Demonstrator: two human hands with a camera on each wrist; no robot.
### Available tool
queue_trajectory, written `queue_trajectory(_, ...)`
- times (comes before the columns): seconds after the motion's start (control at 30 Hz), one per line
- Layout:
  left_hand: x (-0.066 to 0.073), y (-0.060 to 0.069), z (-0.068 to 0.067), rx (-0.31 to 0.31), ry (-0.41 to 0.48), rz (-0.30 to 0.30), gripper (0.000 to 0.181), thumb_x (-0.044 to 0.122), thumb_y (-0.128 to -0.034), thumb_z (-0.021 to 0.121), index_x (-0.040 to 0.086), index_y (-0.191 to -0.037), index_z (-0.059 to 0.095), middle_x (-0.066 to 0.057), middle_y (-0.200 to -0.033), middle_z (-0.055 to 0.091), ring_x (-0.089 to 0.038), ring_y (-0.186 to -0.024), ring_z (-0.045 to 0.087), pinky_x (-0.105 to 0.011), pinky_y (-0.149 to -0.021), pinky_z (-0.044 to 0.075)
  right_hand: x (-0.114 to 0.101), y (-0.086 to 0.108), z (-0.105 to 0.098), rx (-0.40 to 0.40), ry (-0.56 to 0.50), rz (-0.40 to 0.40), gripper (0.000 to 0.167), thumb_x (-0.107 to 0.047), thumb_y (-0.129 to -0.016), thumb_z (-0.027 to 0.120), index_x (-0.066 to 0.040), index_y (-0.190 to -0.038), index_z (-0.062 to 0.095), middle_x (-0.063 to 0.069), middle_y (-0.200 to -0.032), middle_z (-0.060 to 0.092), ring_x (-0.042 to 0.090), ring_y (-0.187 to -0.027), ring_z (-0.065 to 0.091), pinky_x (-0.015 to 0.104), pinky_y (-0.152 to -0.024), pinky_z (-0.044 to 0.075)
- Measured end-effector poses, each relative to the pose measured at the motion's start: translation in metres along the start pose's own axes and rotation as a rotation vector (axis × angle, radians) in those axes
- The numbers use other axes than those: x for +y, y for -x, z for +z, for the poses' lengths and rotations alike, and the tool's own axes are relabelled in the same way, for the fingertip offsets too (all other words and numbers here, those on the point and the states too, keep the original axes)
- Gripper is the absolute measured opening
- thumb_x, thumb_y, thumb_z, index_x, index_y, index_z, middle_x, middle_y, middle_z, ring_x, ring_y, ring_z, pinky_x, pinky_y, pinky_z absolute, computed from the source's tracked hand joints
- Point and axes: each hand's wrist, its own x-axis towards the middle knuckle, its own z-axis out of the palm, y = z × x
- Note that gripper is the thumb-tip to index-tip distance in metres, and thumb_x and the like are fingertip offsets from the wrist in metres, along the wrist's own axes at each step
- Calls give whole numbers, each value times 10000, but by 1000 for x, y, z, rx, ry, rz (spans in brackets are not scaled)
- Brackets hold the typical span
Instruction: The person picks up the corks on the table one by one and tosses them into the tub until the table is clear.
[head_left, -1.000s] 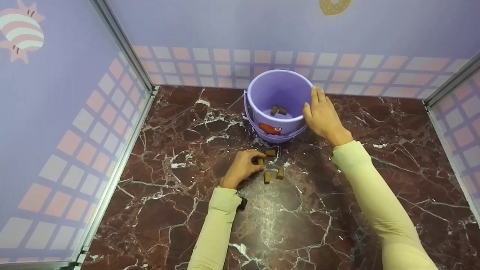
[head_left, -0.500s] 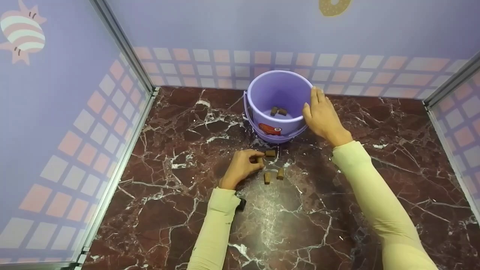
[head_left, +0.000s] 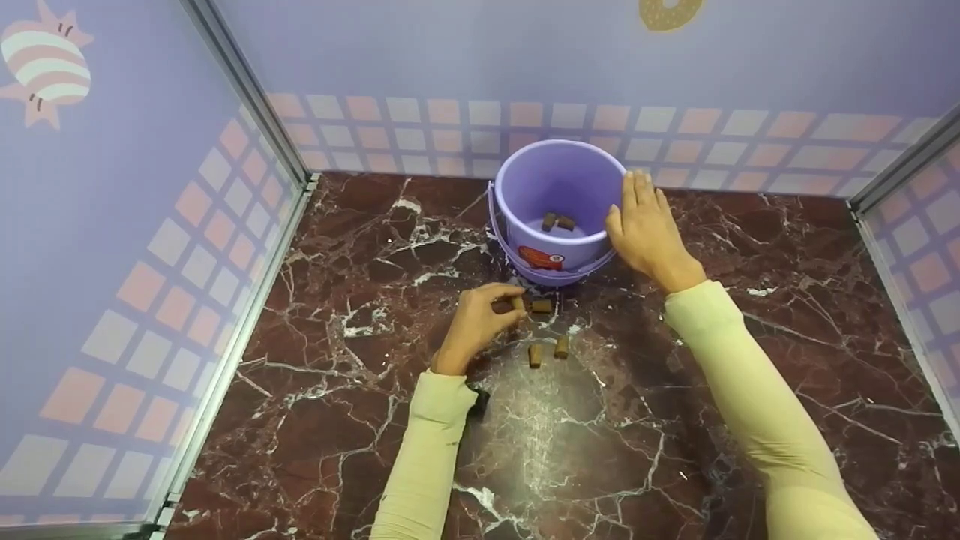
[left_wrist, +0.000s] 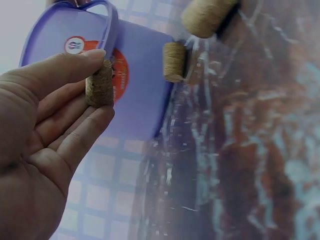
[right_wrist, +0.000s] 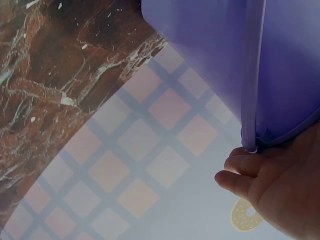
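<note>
My left hand [head_left: 480,319] pinches a small brown cork [left_wrist: 99,89] between thumb and fingers, in front of the bucket. The cork appears lifted off the surface in the left wrist view. Just right of these fingertips lies another cork [head_left: 541,306], with two more, a cork [head_left: 535,355] and a cork [head_left: 561,346], nearer the front. A purple bucket [head_left: 517,225] stands upright by the back wall, its handle [right_wrist: 252,75] hanging down. Two corks [head_left: 557,222] lie on its bottom. At the bucket's right rim is my right hand [head_left: 649,232], holding it there; part of the grip is hidden.
Beneath everything is a dark red marbled surface [head_left: 337,435]. Purple panels with pink and white squares enclose it: a back wall [head_left: 420,60], a left wall [head_left: 135,187] and a right wall [head_left: 919,255].
My left hand has risen slightly and moved a little away from the front corks, carrying the pinched cork. My right hand and the bucket stay in place.
</note>
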Motion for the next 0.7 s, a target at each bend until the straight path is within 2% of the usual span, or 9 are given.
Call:
queue_trajectory(0.27, 11, -7, -10, 72, -17, 48, 333, 35, -831, 894, -17, -1146, 800, -128, -1134, 787, -298, -1086, 746, -342, -1025, 569, -1, 0, -1, -11, 17, 3, 720, -318, -1105, 249, 169, -1616, 107, 365, -1696, 86, 464, -1600, 42, 533, -1313, 5)
queue_trajectory(0.6, 23, -21, -23, 140, 26, 131, 345, -5, -827, 888, -60, -1152, 784, -136, -1067, 787, -280, -979, 750, -336, -966, 591, -1, 1, -1, 6, 12, -18, 688, -270, -1112, 268, 189, -1604, 123, 384, -1684, 107, 481, -1594, 60, 556, -1311, 36)
queue_trajectory(0.7, 26, -24, -26, 156, 18, 145, 345, 3, -830, 886, -46, -1157, 788, -145, -1099, 786, -293, -1014, 750, -327, -996, 577, -1, 1, -1, 3, 14, -17, 684, -265, -1115, 266, 188, -1605, 117, 381, -1686, 97, 479, -1594, 53, 553, -1311, 32)
